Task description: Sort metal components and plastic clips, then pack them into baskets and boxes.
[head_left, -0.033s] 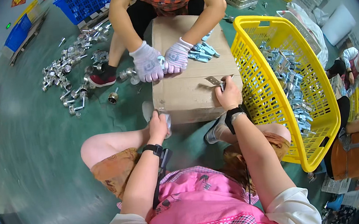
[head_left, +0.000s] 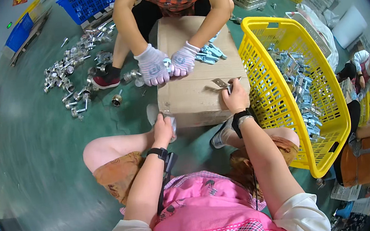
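Observation:
My right hand is closed at the near right of a cardboard box, pinching a small flat metal bracket with holes. At the box's near left corner is my left hand, its fingers curled together. Whether it grips anything there is hidden. Across the box, a person's two gloved hands press together around a small part, mostly covered by the gloves. Light blue clip-like parts lie in a pile on the box beside those gloves.
Right of the box stands a yellow plastic basket holding many light blue and metal parts. Loose shiny metal fittings are scattered on the green floor at left. A blue crate is farther back. Another person in orange is at far right.

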The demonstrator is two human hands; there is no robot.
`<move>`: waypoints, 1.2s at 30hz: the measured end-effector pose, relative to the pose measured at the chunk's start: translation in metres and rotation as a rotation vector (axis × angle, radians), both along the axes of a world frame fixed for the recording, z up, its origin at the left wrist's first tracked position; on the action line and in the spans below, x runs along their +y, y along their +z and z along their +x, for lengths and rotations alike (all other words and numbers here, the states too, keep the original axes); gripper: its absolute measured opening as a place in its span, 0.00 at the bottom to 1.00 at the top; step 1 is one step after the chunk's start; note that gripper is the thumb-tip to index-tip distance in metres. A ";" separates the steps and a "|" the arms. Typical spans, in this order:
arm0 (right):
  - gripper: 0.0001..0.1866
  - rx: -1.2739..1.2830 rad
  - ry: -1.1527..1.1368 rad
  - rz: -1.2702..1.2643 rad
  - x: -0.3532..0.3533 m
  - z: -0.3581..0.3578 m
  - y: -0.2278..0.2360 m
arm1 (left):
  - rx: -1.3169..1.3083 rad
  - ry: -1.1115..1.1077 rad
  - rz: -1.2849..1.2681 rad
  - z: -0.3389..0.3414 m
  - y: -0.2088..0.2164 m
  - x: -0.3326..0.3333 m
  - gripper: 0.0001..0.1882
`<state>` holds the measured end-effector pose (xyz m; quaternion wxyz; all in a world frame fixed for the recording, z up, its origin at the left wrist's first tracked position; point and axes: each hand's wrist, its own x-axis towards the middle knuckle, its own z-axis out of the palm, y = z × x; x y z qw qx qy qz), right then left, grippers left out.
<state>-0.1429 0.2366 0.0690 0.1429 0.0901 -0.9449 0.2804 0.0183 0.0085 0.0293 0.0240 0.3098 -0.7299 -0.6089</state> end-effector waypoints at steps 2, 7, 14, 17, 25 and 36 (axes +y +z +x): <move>0.16 0.027 0.009 -0.012 -0.001 -0.001 0.000 | -0.002 0.013 0.004 0.000 0.002 0.000 0.14; 0.15 0.001 0.023 -0.023 -0.003 0.003 0.005 | -0.010 0.017 0.074 0.000 -0.001 -0.001 0.20; 0.16 0.016 0.026 -0.017 0.001 0.001 0.001 | -0.025 -0.004 0.083 -0.004 -0.008 -0.002 0.20; 0.16 0.022 0.035 -0.008 0.000 0.001 0.001 | 0.019 0.035 0.198 -0.004 -0.021 -0.006 0.18; 0.16 -0.008 0.044 0.050 -0.002 0.001 0.006 | 0.063 0.055 0.287 -0.004 0.001 -0.009 0.11; 0.16 -0.047 0.073 0.099 0.007 -0.003 0.015 | 0.658 -0.110 0.370 0.106 0.197 0.000 0.35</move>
